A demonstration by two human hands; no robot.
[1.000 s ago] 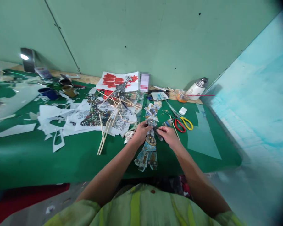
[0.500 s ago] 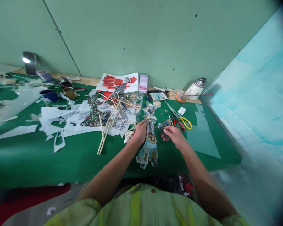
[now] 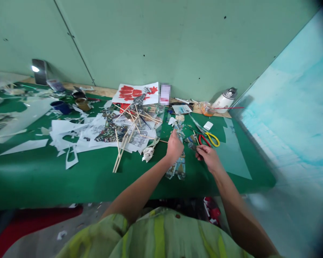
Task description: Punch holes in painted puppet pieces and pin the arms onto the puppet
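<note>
My left hand [image 3: 174, 147] is closed on the middle of a blue and gold paper puppet figure [image 3: 178, 168] and holds it over the green table mat [image 3: 43, 179]. The figure's head end [image 3: 179, 123] points away from me and its skirt end hangs toward me. My right hand [image 3: 208, 157] is just to the right, fingers pinched on a small dark piece [image 3: 193, 146] that looks like a loose limb of the figure.
Red and yellow scissors [image 3: 208, 139] lie right of my hands. Wooden sticks [image 3: 123, 139] and cut paper sheets [image 3: 78, 134] cover the mat to the left, with paint pots [image 3: 70, 102] further back. A white kettle [image 3: 225, 100] stands by the wall.
My left hand has lifted the figure and carried it slightly right and away. My right hand has come off the figure's body and now pinches a small piece beside it.
</note>
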